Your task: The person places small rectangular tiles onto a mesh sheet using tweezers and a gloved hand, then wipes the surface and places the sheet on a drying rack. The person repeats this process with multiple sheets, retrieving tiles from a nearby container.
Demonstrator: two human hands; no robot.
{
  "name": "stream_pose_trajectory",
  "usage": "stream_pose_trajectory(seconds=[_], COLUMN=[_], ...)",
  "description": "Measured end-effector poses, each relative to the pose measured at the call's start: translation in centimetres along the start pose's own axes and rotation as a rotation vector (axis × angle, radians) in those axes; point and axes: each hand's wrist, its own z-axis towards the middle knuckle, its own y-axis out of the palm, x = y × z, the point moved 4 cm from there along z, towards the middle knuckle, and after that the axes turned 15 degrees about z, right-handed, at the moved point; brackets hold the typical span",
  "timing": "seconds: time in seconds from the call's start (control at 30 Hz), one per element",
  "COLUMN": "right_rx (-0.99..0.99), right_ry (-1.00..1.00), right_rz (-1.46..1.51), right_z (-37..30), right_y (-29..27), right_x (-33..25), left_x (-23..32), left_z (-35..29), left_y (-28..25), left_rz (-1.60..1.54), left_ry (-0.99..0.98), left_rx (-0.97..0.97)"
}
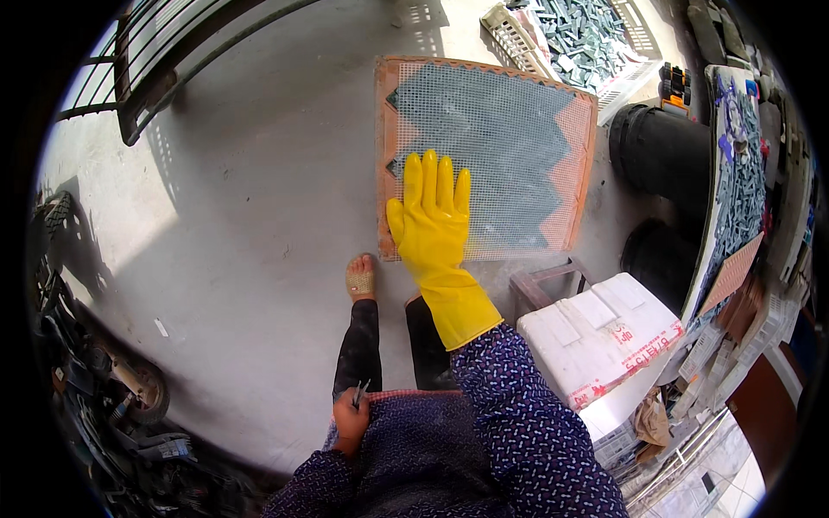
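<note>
My right hand (433, 226), in a long yellow rubber glove, lies palm down with fingers stretched over the lower left part of a mesh sheet (509, 250). Through the white mesh shows a zigzag field of grey-green mosaic tiles (484, 129), set in an orange tray (384, 190) with raised edges. My bare left hand (350, 421) is closed around a pair of metal tweezers (361, 393) near my lap, tips pointing forward. The glove hides the mesh and tiles under it.
A white plastic crate (518, 39) of loose tile strips stands beyond the tray. At right are a white foam box (604, 332), a stool (548, 281), black buckets (648, 147) and a board heaped with tile pieces (738, 173). A metal rack (129, 104) and motorbikes (129, 388) stand left.
</note>
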Motion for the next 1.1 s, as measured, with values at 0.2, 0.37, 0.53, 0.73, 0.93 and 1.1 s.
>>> stream_pose_trajectory(seconds=[0.2,0.37,0.53,0.73,0.93,1.1], right_rx=[-0.005,0.095,0.015,0.059,0.065,0.148], right_ry=[0.048,0.217,0.000,-0.188,0.017,0.179], right_rz=[-0.058,-0.191,0.084,0.278,0.068,-0.100], right_z=[-0.9,-2.7,1.3,4.5,-0.1,-3.7], right_y=[-4.8,-6.7,-1.9,-2.5,-8.1,-10.3], right_x=[6.5,10.0,2.1,2.5,11.5,15.2], left_x=[0.3,1.2,1.7,1.9,2.6,3.0], left_z=[0.3,0.4,0.5,0.8,1.1,1.3], left_y=[-0.1,-0.1,0.1,-0.5,-0.3,-0.6], left_rz=[-0.001,0.037,0.047,0.073,0.083,0.016], left_ry=[-0.007,0.055,0.045,0.020,0.013,0.056], left_rx=[-0.012,0.023,-0.001,-0.001,-0.009,0.041])
